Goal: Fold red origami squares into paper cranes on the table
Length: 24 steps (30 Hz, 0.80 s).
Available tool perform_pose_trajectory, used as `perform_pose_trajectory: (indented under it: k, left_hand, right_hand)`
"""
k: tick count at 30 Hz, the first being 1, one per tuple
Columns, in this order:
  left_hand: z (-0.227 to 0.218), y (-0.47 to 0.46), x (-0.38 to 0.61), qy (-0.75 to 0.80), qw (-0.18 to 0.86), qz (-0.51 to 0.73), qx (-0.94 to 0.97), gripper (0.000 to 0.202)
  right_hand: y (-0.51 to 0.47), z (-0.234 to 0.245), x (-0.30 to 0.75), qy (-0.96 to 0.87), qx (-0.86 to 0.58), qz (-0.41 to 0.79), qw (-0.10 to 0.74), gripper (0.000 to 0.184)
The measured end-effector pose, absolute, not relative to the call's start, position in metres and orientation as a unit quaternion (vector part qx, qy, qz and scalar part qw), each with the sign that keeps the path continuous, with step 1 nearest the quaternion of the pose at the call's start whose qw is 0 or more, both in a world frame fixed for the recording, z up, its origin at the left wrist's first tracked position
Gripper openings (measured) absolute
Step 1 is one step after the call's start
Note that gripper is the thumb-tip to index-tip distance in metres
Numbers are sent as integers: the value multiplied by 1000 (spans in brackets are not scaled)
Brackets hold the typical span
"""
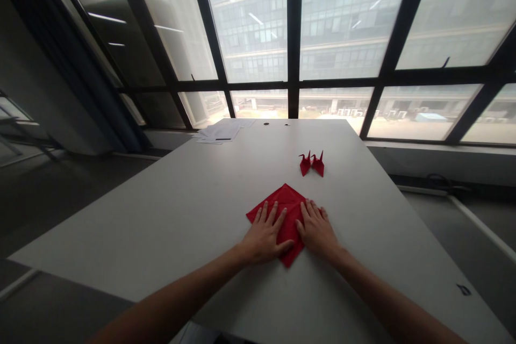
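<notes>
A red sheet of paper [284, 194] lies on the white table with one corner pointing away from me and one toward me. Flat on its left part rests my left hand [266, 234], fingers spread and thumb stretched toward the near corner. My right hand [316, 226] presses on the right part, its fingers stretched out and covering the right corner. Neither hand grips anything. Beyond the sheet stand two folded red paper cranes, a left one [305, 165] and a right one [318, 165], side by side.
The white table [181, 199] stretches away toward large windows [253, 27]. Loose white papers [220, 130] with a dark pen [222, 139] lie at its far left. A small dark mark [463, 289] is near the right edge. A dark curtain [80, 54] hangs at left.
</notes>
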State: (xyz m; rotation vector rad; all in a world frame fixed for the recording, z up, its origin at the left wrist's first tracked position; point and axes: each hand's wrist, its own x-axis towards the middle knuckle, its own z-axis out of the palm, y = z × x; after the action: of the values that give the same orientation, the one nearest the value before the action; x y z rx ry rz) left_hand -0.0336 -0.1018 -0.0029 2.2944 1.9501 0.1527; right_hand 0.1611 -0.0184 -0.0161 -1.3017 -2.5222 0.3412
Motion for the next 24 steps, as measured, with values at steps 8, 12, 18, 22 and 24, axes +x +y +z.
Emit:
perform_pose_trajectory:
  k: [8,12,18,22,24]
  left_hand:
    - [10,-47,-39,549,66,138,822,56]
    - [3,-15,-69,598,81,73,794,69]
    - [9,-17,-83,662,30,90,744,58]
    - [-3,-29,-58,598,23,93,796,57]
    - [-10,-32,-52,608,17,91,789,58]
  right_hand:
    - [-4,-14,163,-934,-332,102,84,64]
    - [-3,-11,162,-935,-330,95,82,64]
    - [3,-7,164,-946,-300,105,68,64]
    - [25,6,169,-962,-236,125,50,63]
    - [28,11,162,-953,-276,115,59,60]
